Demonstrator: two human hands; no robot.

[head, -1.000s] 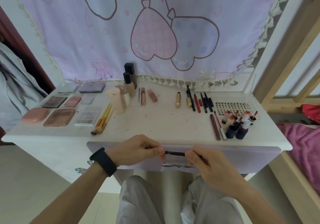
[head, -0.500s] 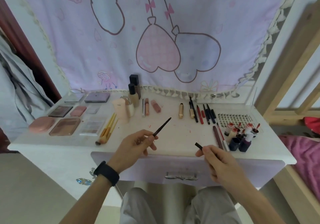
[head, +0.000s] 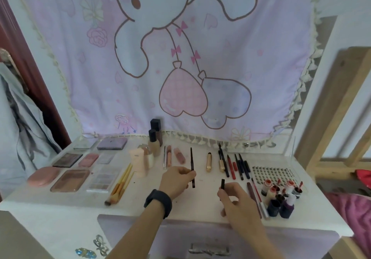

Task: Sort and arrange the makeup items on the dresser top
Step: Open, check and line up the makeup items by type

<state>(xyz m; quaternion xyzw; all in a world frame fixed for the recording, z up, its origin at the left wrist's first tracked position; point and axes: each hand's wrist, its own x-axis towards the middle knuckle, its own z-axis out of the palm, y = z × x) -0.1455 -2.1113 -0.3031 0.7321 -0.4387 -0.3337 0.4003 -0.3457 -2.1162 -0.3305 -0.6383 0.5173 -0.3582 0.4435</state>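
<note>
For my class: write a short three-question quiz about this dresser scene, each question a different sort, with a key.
1. True or false: the left hand holds a thin dark pencil upright.
2. What does the right hand hold? A) a brush B) a small dark cap C) a palette
3. Fill in: the yellow-handled brushes lie to the ___ of the left hand.

Key: 1 true; 2 B; 3 left

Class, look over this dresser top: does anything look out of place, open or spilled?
One thing: the dark pencil in the left hand is uncapped; its cap is in the right hand. The white dresser top shows small reddish smudges. Everything else lies in neat groups.
</note>
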